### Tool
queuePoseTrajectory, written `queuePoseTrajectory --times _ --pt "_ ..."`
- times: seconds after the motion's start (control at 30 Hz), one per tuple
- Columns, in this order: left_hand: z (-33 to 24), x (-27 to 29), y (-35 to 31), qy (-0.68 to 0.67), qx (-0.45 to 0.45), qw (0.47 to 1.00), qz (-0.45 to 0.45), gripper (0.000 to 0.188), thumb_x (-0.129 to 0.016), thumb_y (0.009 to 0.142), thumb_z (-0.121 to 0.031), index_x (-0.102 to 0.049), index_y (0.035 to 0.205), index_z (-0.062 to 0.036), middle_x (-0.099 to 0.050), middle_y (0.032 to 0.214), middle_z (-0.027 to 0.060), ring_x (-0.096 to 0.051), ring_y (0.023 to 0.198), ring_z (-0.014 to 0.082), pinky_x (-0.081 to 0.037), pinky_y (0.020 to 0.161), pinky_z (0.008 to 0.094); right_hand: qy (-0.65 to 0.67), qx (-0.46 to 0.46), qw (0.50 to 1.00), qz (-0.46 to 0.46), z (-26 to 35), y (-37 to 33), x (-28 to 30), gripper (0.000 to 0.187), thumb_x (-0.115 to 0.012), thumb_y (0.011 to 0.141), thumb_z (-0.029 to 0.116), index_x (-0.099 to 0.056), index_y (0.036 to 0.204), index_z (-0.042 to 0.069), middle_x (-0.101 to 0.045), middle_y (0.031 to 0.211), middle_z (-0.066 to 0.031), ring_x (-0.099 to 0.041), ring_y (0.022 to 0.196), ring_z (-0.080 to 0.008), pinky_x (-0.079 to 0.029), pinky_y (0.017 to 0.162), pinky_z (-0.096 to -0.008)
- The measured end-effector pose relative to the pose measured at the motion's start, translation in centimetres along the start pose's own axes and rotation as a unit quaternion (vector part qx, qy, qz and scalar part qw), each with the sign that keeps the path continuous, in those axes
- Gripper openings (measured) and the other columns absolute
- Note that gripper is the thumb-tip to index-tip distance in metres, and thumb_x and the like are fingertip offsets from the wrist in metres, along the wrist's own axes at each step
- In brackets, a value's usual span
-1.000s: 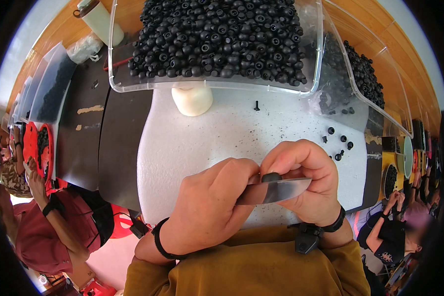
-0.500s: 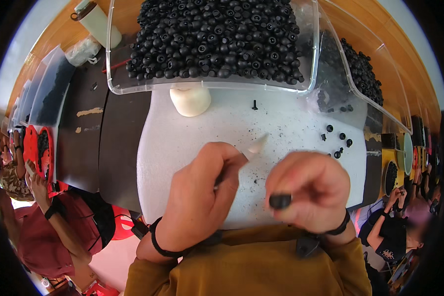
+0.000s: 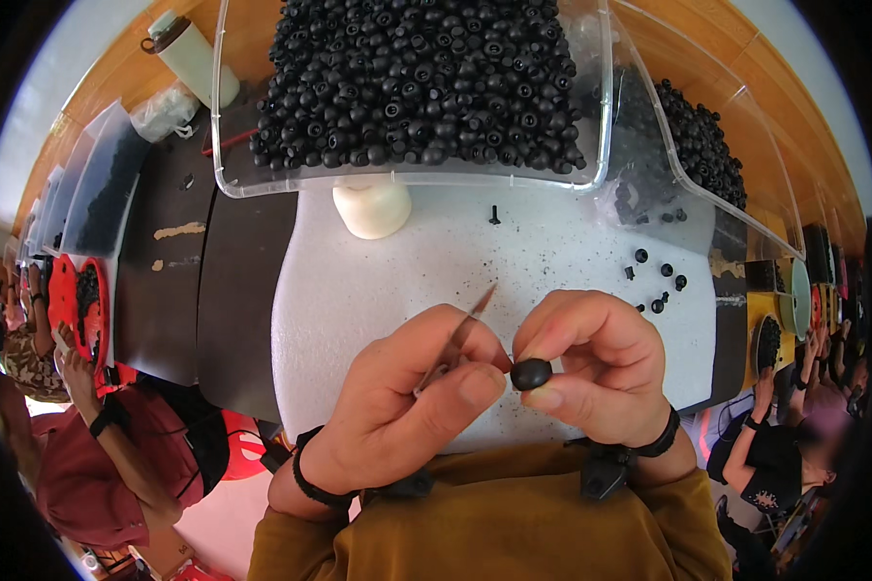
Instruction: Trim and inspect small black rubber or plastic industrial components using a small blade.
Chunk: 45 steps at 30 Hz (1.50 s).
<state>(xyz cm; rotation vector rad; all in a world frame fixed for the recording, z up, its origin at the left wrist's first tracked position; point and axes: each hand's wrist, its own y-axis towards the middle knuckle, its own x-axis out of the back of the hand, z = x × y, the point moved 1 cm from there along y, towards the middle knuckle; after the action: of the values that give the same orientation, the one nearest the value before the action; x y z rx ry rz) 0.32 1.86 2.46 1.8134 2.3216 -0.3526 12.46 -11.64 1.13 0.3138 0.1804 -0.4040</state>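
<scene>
My left hand [image 3: 412, 402] is closed around a small knife [image 3: 468, 324], its pointed blade slanting up and away above the fingers; most of the handle is hidden. Between the thumb and forefinger of my right hand [image 3: 596, 363] is a small black rounded cap [image 3: 531, 375]. The fingertips of my left hand come right up to the cap's left side. Beneath both hands lies a white foam sheet [image 3: 339, 310], sprinkled with tiny black crumbs.
Ahead stands a clear plastic bin [image 3: 407, 179] heaped with black caps [image 3: 426, 87]. A cream-coloured rounded block [image 3: 373, 210] sits before it. Several loose black pieces [image 3: 657, 306] lie at the right. A bottle [image 3: 196, 60] stands far left; co-workers sit on both sides.
My hands have come together, the right moving left with the black cap. The knife has turned more upright in my left hand. The view has shifted slightly.
</scene>
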Motion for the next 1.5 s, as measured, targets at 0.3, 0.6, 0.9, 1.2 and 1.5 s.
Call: queuePoseTrajectory --times 0.3,0.6,0.9,1.2,1.5 --pt "0.2 -0.3 0.4 0.007 0.033 0.999 0.018 0.019 -0.057 0.085 -0.019 -0.052 0.089 -0.0009 -0.048 0.078 -0.0005 -0.04 0.065 0.0044 -0.033 0.057 0.0202 -0.049 0.006 0.999 0.001 -0.4 -0.5 0.0 0.017 -0.064 0.079 0.002 -0.057 0.094 0.001 -0.057 0.084 -0.0014 -0.047 0.067 -0.0078 -0.039 0.061 -0.0211" --pt "1.4 0.4 0.6 0.059 -0.001 0.998 0.014 0.012 -0.053 0.087 -0.011 -0.054 0.092 0.0001 -0.048 0.075 -0.0018 -0.041 0.064 0.0039 -0.034 0.057 0.0196 -0.173 0.137 0.952 -0.211 3.2 -0.2 2.6 0.024 -0.065 0.076 0.001 -0.055 0.098 -0.001 -0.056 0.085 -0.0053 -0.05 0.072 -0.0086 -0.04 0.063 -0.0216" --pt "1.9 1.4 0.1 0.075 0.02 0.997 -0.016 0.01 -0.053 0.086 -0.009 -0.055 0.092 0.0001 -0.049 0.073 -0.002 -0.04 0.064 0.004 -0.034 0.057 0.0194 -0.735 0.22 0.539 -0.347 6.9 3.0 8.6 0.032 -0.065 0.077 0.004 -0.057 0.108 0.005 -0.059 0.103 -0.0095 -0.056 0.096 -0.0205 -0.046 0.077 -0.0289" --pt "2.1 1.6 -0.6 0.107 0.005 0.994 -0.017 0.008 -0.054 0.087 -0.007 -0.054 0.092 -0.0013 -0.051 0.076 -0.0017 -0.043 0.067 0.0046 -0.037 0.061 0.0201 -0.724 0.151 0.672 -0.04 1.8 7.9 2.3 0.018 -0.065 0.07 0.011 -0.056 0.083 0.002 -0.053 0.082 -0.01 -0.051 0.081 -0.0281 -0.043 0.071 -0.0366" --pt "2.6 2.3 -0.5 0.097 0.02 0.995 0.0 0.009 -0.055 0.087 -0.008 -0.054 0.093 -0.0012 -0.053 0.078 0.0005 -0.044 0.069 0.0059 -0.038 0.063 0.0207 -0.728 0.089 0.68 0.014 2.2 6.5 2.9 0.018 -0.064 0.07 0.01 -0.054 0.082 0.001 -0.05 0.085 -0.0111 -0.049 0.08 -0.0274 -0.042 0.071 -0.0362"
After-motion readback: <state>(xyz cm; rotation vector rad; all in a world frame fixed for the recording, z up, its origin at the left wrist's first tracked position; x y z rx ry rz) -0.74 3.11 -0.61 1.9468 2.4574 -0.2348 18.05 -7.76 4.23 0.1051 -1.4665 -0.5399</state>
